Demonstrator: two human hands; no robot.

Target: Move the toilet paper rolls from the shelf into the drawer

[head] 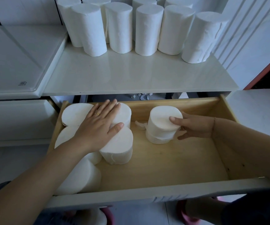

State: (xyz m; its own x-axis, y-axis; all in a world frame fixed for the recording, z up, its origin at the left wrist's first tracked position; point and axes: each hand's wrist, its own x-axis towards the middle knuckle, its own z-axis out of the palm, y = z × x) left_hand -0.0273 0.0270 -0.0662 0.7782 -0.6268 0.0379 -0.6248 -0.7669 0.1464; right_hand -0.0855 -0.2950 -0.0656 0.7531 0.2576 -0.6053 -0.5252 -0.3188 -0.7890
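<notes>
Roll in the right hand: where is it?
Head view: the roll stands upright on the drawer floor near the back wall, gripped by the right hand, apart and right of the cluster of rolls under the left hand.

You're in a home, at a storage cabinet: glossy white shelf (131, 75) stocked with toilet paper rolls (147, 30), wooden drawer (171, 159), tiled floor (139, 215), pink slippers (182, 214) underfoot.
</notes>
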